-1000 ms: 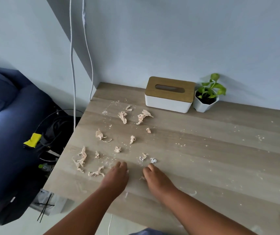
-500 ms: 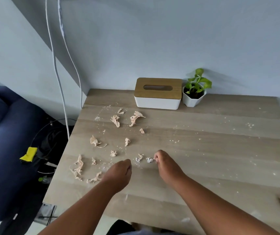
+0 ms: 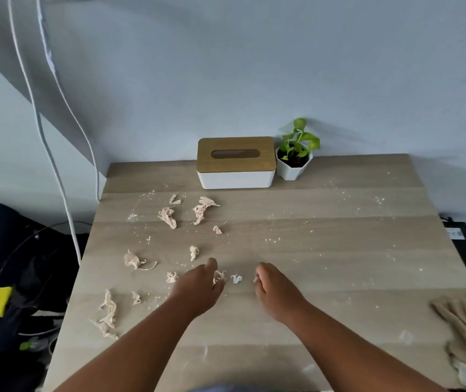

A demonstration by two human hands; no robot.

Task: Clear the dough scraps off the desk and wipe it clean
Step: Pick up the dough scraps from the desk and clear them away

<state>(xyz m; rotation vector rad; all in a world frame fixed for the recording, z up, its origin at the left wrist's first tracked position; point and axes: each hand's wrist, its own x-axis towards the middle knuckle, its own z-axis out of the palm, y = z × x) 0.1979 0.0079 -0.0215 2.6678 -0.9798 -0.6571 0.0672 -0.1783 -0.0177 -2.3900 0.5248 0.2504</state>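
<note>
Dough scraps (image 3: 167, 217) are all over the left half of my tabletop (image 3: 325, 250), with flour specks scattered farther right. A tissue box (image 3: 236, 162) and a little plant (image 3: 295, 157) sit at the back by the wall, and a beige cloth (image 3: 465, 326) lies at the right edge. My left hand (image 3: 197, 290) is curled loosely over one scrap (image 3: 219, 275), and honestly can't tell if it's gripping. My right hand (image 3: 274, 290) is pinched on a tiny bit, just beside a white crumb (image 3: 236, 278).

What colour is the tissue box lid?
Light brown wood grain on the lid, over a white base; head view.
</note>
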